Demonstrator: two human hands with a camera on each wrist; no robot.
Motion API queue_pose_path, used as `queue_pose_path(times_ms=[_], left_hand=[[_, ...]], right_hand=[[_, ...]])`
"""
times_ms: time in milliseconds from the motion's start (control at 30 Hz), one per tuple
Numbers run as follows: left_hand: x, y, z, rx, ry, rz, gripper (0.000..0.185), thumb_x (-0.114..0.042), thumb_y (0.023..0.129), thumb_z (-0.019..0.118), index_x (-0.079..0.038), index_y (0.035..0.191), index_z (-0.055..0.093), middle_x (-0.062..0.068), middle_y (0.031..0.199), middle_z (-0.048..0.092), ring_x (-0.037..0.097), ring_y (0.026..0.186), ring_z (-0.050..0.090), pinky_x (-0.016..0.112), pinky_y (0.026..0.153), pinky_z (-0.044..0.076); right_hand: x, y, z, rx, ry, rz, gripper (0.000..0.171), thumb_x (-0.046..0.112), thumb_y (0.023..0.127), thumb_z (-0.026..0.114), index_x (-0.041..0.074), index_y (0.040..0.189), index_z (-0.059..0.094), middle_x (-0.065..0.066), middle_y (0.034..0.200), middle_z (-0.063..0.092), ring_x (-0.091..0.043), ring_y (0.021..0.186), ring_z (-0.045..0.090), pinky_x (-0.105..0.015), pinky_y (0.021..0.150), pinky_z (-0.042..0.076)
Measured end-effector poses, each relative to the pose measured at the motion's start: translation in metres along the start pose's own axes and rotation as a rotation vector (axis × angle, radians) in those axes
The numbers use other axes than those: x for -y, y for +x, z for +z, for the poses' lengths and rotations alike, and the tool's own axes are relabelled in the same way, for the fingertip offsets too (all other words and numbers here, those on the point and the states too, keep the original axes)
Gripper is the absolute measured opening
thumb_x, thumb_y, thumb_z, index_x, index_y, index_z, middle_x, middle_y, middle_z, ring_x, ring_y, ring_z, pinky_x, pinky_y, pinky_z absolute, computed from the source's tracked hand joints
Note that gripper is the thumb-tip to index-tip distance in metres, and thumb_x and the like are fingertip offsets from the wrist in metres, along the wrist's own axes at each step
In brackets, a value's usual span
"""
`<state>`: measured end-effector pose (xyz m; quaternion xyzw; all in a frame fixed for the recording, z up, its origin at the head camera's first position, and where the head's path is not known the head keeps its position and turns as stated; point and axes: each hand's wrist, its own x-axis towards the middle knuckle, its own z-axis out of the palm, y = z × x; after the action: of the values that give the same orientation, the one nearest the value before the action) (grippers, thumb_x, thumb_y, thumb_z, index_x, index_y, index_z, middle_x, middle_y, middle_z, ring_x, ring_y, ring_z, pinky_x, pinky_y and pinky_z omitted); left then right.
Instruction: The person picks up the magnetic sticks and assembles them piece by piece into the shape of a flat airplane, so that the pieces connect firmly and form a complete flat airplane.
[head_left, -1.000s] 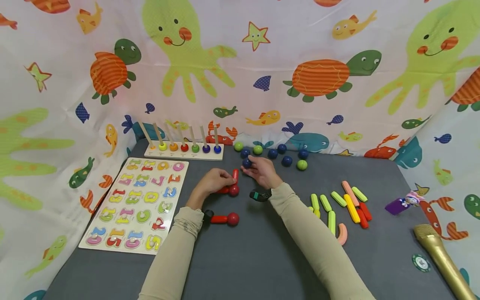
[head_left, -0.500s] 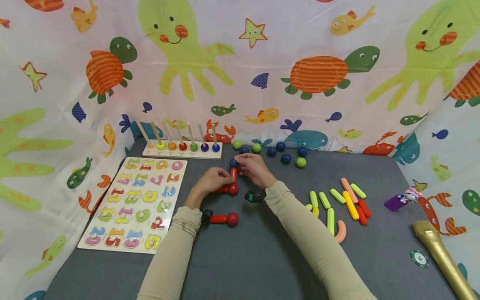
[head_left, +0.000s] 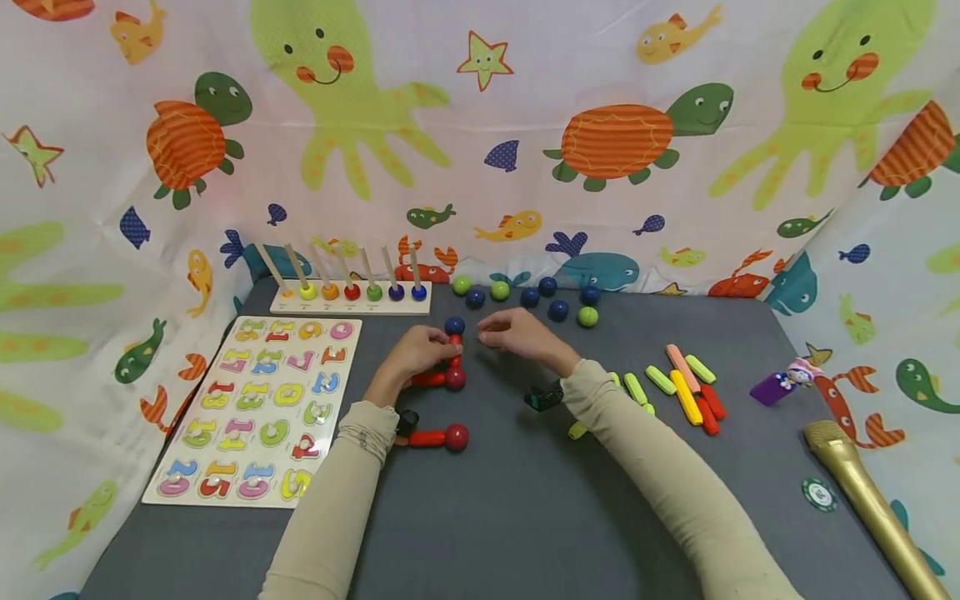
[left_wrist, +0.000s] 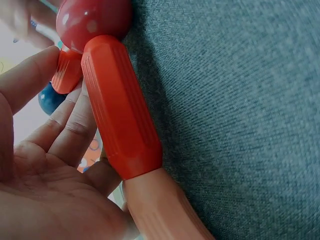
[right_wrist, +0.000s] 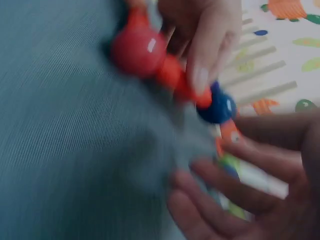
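Note:
My left hand (head_left: 423, 350) grips an L of two red sticks joined at a red ball (head_left: 455, 377) on the grey table top. One red stick (left_wrist: 120, 110) lies flat under my fingers. The other red stick (head_left: 454, 342) points away and carries a dark blue ball (head_left: 454, 325) on its far end. The right wrist view shows the same red ball (right_wrist: 137, 50), stick and blue ball (right_wrist: 217, 107), blurred. My right hand (head_left: 517, 333) hovers just right of the blue ball with relaxed fingers, holding nothing. A separate red stick with a red ball (head_left: 438, 437) lies nearer to me.
A number puzzle board (head_left: 255, 408) lies at the left, with a peg board with rings (head_left: 348, 296) behind it. Loose blue and green balls (head_left: 525, 296) sit along the back. Coloured sticks (head_left: 682, 387), a purple toy (head_left: 780, 383), a green chip (head_left: 817, 493) and a gold microphone (head_left: 862, 500) lie right.
My right hand brought the blue ball to the far end of the red stick, let it go and drew back to the right. My left hand kept its grip.

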<state>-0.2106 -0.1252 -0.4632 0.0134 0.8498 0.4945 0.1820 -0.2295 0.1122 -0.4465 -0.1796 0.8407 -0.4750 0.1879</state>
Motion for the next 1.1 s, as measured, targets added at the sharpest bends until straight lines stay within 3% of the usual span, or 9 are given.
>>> queue_pose_path(times_ms=[67,167,333,433,567,733,933,1100], left_hand=[[0.001,0.0,-0.002,0.003,-0.007,0.006,0.026,-0.028,0.102,0.074,-0.002,0.108,0.073,0.006,0.091,0.06,0.021,0.083,0.053,0.033,0.072,0.04],[0.002,-0.002,-0.003,0.011,-0.019,0.004,0.027,-0.029,0.102,0.075,-0.002,0.11,0.073,0.007,0.094,0.06,0.021,0.085,0.053,0.034,0.074,0.04],[0.005,-0.004,-0.005,0.017,-0.028,-0.006,0.029,-0.029,0.103,0.074,-0.001,0.112,0.073,0.009,0.095,0.061,0.023,0.085,0.054,0.034,0.074,0.041],[0.006,-0.004,-0.008,0.012,-0.022,-0.003,0.031,-0.029,0.103,0.074,-0.001,0.115,0.073,0.01,0.098,0.063,0.025,0.089,0.055,0.034,0.076,0.043],[0.006,-0.004,-0.012,0.003,-0.023,-0.018,0.033,-0.03,0.103,0.074,-0.001,0.119,0.073,0.012,0.104,0.064,0.028,0.095,0.057,0.035,0.079,0.043],[0.005,-0.005,-0.013,0.007,-0.022,-0.034,0.031,-0.03,0.103,0.073,-0.002,0.117,0.073,0.01,0.102,0.063,0.026,0.094,0.055,0.036,0.079,0.042],[0.007,-0.004,-0.01,0.014,-0.031,-0.035,0.03,-0.031,0.103,0.074,-0.003,0.115,0.075,0.01,0.103,0.063,0.026,0.094,0.054,0.036,0.079,0.041],[0.006,-0.004,-0.005,0.019,-0.051,-0.034,0.029,-0.03,0.103,0.074,-0.003,0.115,0.075,0.009,0.104,0.063,0.025,0.095,0.053,0.036,0.079,0.04]], right_hand=[[-0.003,-0.016,-0.015,0.084,-0.154,-0.063,0.04,0.016,0.107,0.066,-0.005,0.141,0.066,-0.019,0.137,0.069,-0.033,0.123,0.067,-0.048,0.103,0.053],[-0.009,-0.044,-0.031,0.197,-0.298,-0.116,0.042,0.016,0.105,0.068,-0.002,0.143,0.065,-0.018,0.142,0.066,-0.034,0.131,0.063,-0.05,0.106,0.051],[-0.016,-0.092,-0.046,0.353,-0.481,-0.106,0.057,0.015,0.101,0.076,0.003,0.153,0.057,-0.021,0.157,0.052,-0.042,0.146,0.046,-0.061,0.115,0.039],[-0.019,-0.117,-0.053,0.385,-0.577,-0.088,0.074,0.017,0.094,0.084,0.007,0.159,0.05,-0.024,0.166,0.038,-0.05,0.154,0.029,-0.071,0.118,0.026],[-0.026,-0.139,-0.062,0.307,-0.762,-0.146,0.093,0.022,0.084,0.094,0.01,0.162,0.046,-0.028,0.17,0.028,-0.057,0.156,0.018,-0.075,0.118,0.019],[-0.041,-0.15,-0.072,0.178,-0.93,-0.259,0.094,0.024,0.076,0.1,0.005,0.156,0.053,-0.031,0.166,0.035,-0.057,0.153,0.026,-0.071,0.119,0.024],[-0.061,-0.142,-0.077,0.082,-0.868,-0.335,0.047,0.01,0.085,0.092,-0.001,0.127,0.074,-0.027,0.147,0.06,-0.054,0.15,0.036,-0.071,0.117,0.029],[-0.068,-0.134,-0.078,0.03,-0.729,-0.328,0.023,0.005,0.093,0.083,-0.001,0.114,0.077,-0.02,0.126,0.073,-0.051,0.141,0.049,-0.068,0.113,0.036]])
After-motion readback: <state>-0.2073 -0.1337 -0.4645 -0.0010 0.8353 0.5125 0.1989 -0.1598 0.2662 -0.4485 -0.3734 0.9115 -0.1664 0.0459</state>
